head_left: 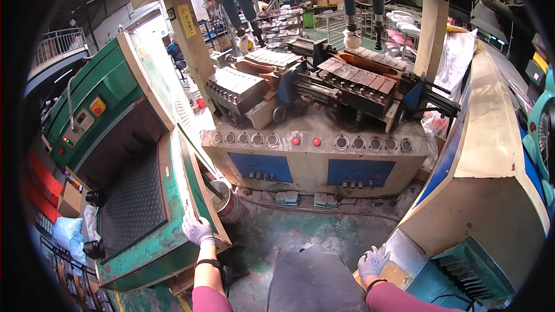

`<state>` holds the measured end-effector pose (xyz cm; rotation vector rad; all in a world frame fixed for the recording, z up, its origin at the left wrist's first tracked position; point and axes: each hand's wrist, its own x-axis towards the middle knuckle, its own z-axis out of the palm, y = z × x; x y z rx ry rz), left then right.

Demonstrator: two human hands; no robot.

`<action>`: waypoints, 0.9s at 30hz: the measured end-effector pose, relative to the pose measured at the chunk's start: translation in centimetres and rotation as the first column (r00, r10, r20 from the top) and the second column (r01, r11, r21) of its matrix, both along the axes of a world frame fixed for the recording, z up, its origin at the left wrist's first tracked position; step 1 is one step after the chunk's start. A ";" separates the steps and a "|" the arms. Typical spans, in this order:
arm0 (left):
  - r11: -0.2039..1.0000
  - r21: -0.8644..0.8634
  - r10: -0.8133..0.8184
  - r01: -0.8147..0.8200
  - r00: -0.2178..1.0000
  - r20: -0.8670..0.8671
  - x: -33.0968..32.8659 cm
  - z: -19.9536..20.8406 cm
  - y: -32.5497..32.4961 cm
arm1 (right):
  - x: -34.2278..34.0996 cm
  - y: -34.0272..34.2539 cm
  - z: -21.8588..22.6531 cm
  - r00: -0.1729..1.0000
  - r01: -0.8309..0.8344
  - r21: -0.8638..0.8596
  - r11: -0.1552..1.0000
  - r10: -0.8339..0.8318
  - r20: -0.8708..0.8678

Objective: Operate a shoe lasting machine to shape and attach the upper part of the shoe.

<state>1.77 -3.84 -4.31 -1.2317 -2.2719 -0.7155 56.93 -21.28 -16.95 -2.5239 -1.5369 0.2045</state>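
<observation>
Filling the middle of the room, a beige press (306, 178) stands on a patchy green-grey floor (306, 228), scuffed and shiny in places. Its front bears 2 blue panels (260, 166), 2 red buttons (296, 141) and 2 groups of round dials (257, 139); 2 pale blue pedals (287, 197) sit at its base. Behind: racks (283, 26) of pale goods. Far left: a bright opening (153, 26). Right side: a beige cabinet (480, 214) and a turquoise fan (532, 127).

Green machine (139, 254) located at the person's left, just beside a bucket (231, 207). Paint worn along the front edge; black dimpled mat (136, 202) inside the dark recess; yellow-and-red switch (97, 106) on the upper panel. Pale ledge (181, 179) along its right side.

Left hand (198, 230): grey-gloved, resting on the ledge near its front end, fingers open. Right hand (373, 262): same glove, fingers spread and slightly bent, beside a brown board (394, 274) and a metal sheet (407, 251); cannot tell whether it grips the board.
</observation>
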 end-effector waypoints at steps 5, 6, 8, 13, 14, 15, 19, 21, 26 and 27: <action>0.998 0.066 0.021 -0.015 0.995 -0.097 -1.8 0.1 -1.0 | -1.4 -0.1 0.6 1.000 -0.025 0.005 1.000 0.025 -0.008; 0.998 0.065 0.022 -0.015 0.994 -0.103 -2.1 0.2 -1.1 | -1.8 -0.1 0.7 0.999 -0.028 -0.005 1.000 0.028 -0.023; 0.994 0.105 -0.009 0.031 0.980 -0.198 -1.1 0.6 0.0 | -1.5 -0.5 1.2 1.000 -0.007 -0.011 1.000 0.007 -0.030; 0.988 -0.142 0.051 -0.058 0.997 -0.053 0.9 0.4 0.1 | 0.4 -1.7 -1.4 0.998 -0.036 0.214 0.976 0.046 -0.044; 0.996 -0.089 -0.017 0.009 0.996 -0.088 -1.6 0.1 -0.7 | 0.1 -0.7 -1.4 0.992 -0.126 0.188 0.974 0.126 0.012; 0.990 -0.143 -0.002 -0.017 0.991 -0.132 -4.7 0.3 -1.4 | -1.4 0.7 -1.1 0.997 -0.075 0.217 0.973 0.078 -0.002; 0.960 -0.103 -0.265 0.260 0.963 -0.042 -6.7 -0.1 -0.7 | -0.6 2.0 0.5 0.998 -0.041 -0.025 0.999 0.040 -0.039; 0.903 -0.183 -0.378 0.388 0.922 0.086 1.5 0.3 -1.8 | 1.8 -1.5 -0.6 1.000 0.018 -0.136 0.991 -0.014 0.026; 0.813 -0.259 -0.477 0.521 0.852 0.216 0.1 2.3 -2.5 | 0.9 -1.0 0.6 0.998 -0.041 -0.223 0.974 0.051 0.041; 0.824 -0.252 -0.472 0.508 0.861 0.191 -3.1 2.6 -1.8 | 0.1 -0.1 0.8 0.998 -0.055 -0.202 0.978 0.061 0.024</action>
